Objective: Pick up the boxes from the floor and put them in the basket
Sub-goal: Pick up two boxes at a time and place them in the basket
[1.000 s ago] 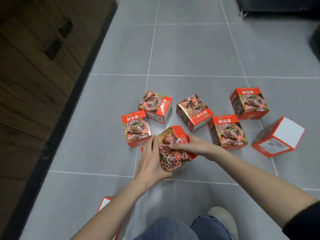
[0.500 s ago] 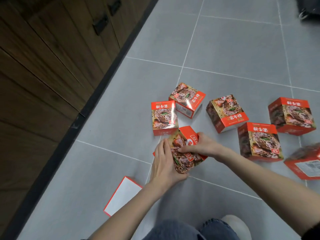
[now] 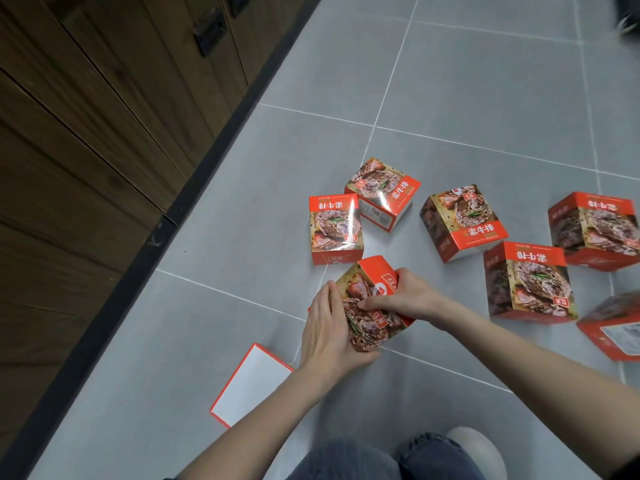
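Note:
Several red cardboard boxes printed with a meat picture lie scattered on the grey tiled floor. Both my hands grip one tilted box (image 3: pixel 369 318) near the middle: my left hand (image 3: pixel 327 332) presses its left side and my right hand (image 3: pixel 403 296) holds its top right edge. Just behind it stand a box (image 3: pixel 335 228) and another box (image 3: pixel 382 192). Further right are a box (image 3: pixel 462 221), a box (image 3: pixel 530 282), a box (image 3: pixel 595 230) and a box (image 3: pixel 613 330) cut by the frame edge. A box with a white face (image 3: pixel 251 384) lies near my left forearm. No basket is in view.
A dark wooden cabinet (image 3: pixel 104 116) with black handles runs along the left, its black plinth (image 3: pixel 194 188) meeting the floor. My jeans-clad knee (image 3: pixel 363 462) and a pale shoe (image 3: pixel 481 452) are at the bottom. Open floor tiles (image 3: pixel 485 81) stretch beyond the boxes.
The view has swung left and down, so the cabinet fills more of the left side. Both hands stay clasped on the same tilted box, which has barely shifted.

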